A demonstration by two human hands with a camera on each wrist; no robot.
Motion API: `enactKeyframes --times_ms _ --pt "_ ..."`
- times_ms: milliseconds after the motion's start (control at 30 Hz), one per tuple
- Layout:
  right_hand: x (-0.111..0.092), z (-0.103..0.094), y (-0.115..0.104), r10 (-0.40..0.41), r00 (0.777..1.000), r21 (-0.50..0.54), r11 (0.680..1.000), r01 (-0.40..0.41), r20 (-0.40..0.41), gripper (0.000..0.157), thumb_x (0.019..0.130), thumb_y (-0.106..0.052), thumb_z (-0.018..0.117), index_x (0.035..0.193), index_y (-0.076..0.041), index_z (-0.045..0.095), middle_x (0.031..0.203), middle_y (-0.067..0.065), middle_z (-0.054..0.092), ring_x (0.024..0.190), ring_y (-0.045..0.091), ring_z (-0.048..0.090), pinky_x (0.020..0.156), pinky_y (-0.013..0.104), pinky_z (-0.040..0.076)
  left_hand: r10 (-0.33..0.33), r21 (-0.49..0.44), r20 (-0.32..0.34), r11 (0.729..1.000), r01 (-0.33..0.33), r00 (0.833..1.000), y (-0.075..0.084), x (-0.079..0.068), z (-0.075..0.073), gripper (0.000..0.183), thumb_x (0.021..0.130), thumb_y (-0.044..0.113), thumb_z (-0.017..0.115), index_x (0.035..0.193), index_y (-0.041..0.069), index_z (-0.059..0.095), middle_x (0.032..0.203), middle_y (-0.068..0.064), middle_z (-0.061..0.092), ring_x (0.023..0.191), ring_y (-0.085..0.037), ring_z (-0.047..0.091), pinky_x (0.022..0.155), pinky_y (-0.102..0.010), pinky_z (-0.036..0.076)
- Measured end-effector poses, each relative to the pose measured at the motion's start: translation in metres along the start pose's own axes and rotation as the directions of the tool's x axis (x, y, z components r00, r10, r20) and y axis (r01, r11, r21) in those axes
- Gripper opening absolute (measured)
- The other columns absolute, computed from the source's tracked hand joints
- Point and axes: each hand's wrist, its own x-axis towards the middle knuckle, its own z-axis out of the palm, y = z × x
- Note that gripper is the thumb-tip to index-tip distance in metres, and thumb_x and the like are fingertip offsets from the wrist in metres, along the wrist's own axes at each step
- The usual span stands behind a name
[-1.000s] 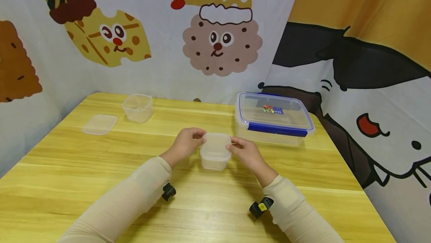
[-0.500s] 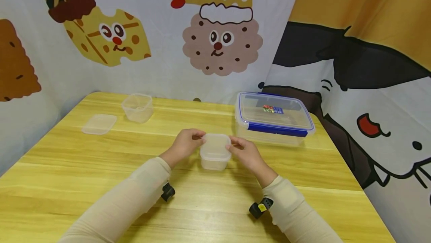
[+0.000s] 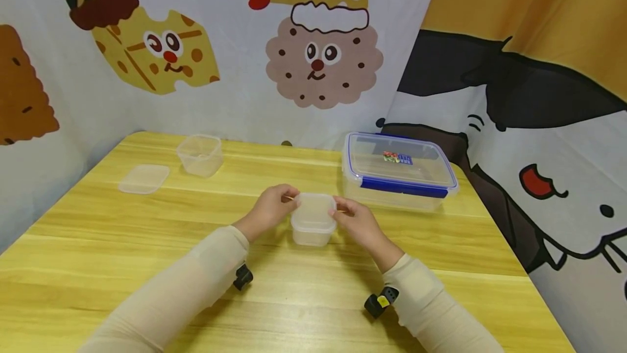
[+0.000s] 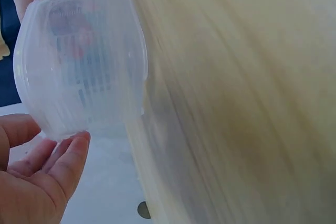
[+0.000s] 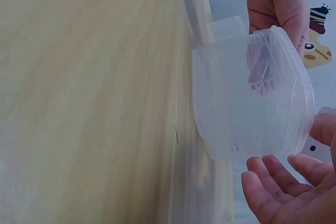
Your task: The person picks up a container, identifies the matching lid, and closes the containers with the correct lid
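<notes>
A small clear food container (image 3: pixel 312 239) with a frosted lid (image 3: pixel 314 212) on top stands upright on the table in the head view, between both hands. My left hand (image 3: pixel 271 209) pinches the lid's far left corner. Opposite it, my right hand (image 3: pixel 358 222) pinches the right edge, thumb on the lid. The left wrist view has the container (image 4: pixel 84 72) side-on, with fingertips (image 4: pixel 79 145) against its rim. In the right wrist view, the container (image 5: pixel 247 103) looks see-through, and I cannot make out anything inside it. Several fingers are partly hidden behind it.
Back left on the wooden table (image 3: pixel 147 266) are a lidless clear container (image 3: pixel 201 157) and a loose flat lid (image 3: pixel 144 179). At the back right stands a large clear box (image 3: pixel 399 171) with blue clips. A cartoon-printed cloth (image 3: pixel 235 113) hangs behind the table.
</notes>
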Motion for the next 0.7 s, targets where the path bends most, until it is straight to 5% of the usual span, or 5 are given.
enactKeyframes --times_ms 333,700 --pt "-0.003 -0.009 0.001 0.068 0.988 0.091 0.993 -0.08 0.136 0.059 0.098 -0.026 0.058 0.148 -0.003 0.037 0.134 0.023 0.054 0.113 0.031 0.059 0.09 0.042 0.054 -0.109 -0.112 0.1 0.986 0.12 0.989 -0.002 -0.002 0.001 0.066 0.094 0.026 0.064 0.147 0.0 0.034 0.139 -0.022 0.047 0.125 -0.037 0.049 0.101 -0.05 0.045" --pt "-0.008 -0.012 0.0 0.068 0.966 0.082 0.993 -0.091 0.248 0.062 0.095 -0.027 0.063 0.148 -0.007 0.038 0.137 0.019 0.051 0.119 0.032 0.055 0.09 0.043 0.053 -0.106 -0.16 0.17 0.978 0.134 0.98 -0.005 -0.006 0.0 0.079 0.085 0.022 0.075 0.148 0.0 0.031 0.141 -0.021 0.047 0.127 -0.036 0.049 0.101 -0.05 0.045"
